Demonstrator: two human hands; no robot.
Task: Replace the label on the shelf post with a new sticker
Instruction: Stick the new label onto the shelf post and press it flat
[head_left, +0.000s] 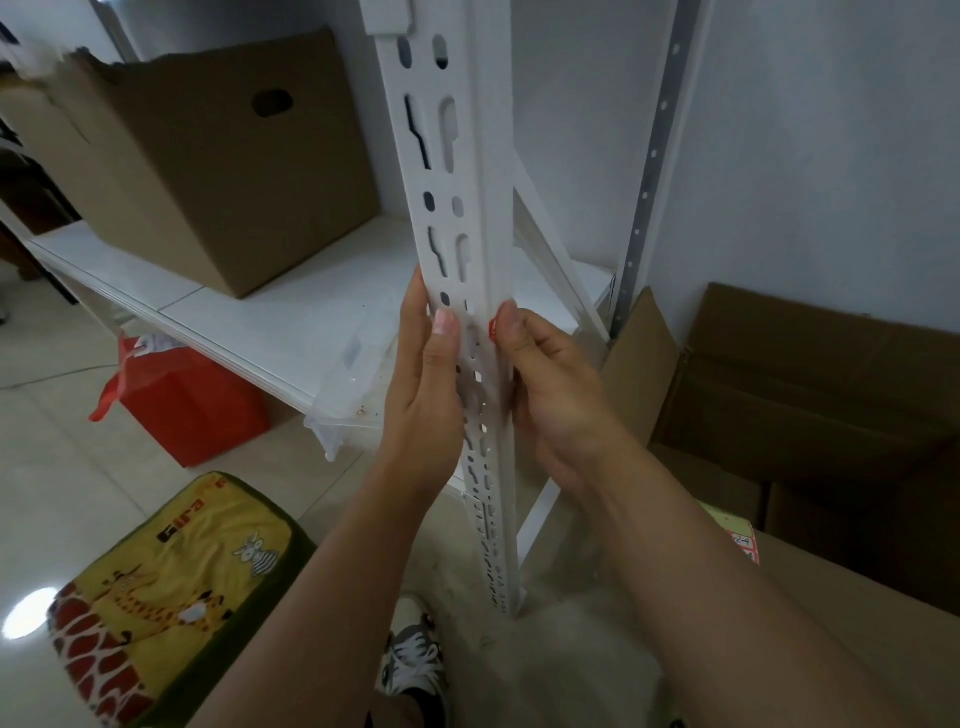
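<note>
Shelf post (485, 244) stands upright between your hands. Your left hand (426, 384) grasps its left edge. At its right edge your right hand (550, 384) pinches a small red label (492, 329), so I judge the replacement unfinished; peeling or pressing, I cannot tell.

A white slotted metal shelf post (470, 234) stood against a pale wall. A small red-and-white sticker (494, 329), its print too small to read, showed at the post's edge. Behind sat a plain brown cardboard box (208, 171), below a red bag (192, 400) and a yellow cushion (171, 587) patterned with giraffes and a zebra.
</note>
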